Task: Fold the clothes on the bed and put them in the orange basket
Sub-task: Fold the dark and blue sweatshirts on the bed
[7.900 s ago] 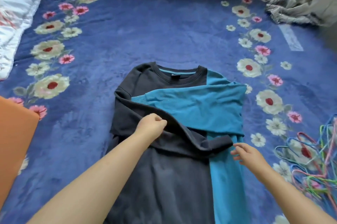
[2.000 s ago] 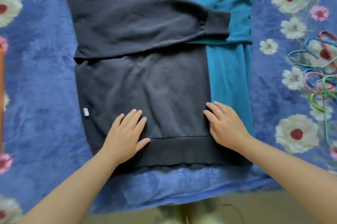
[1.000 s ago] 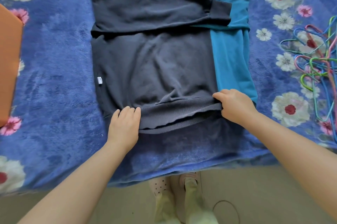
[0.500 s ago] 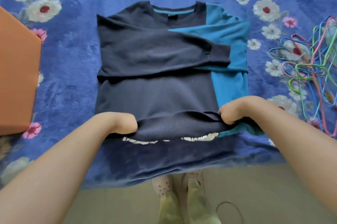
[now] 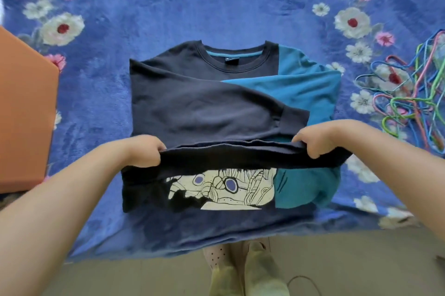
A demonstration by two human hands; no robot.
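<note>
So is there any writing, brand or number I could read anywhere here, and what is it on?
No text can be read.
Neck tag inside the sweatshirt collar: too small and blurred to read.
Printed picture on the turned-up front of the sweatshirt: a drawing only, with no letters that I can make out.
</note>
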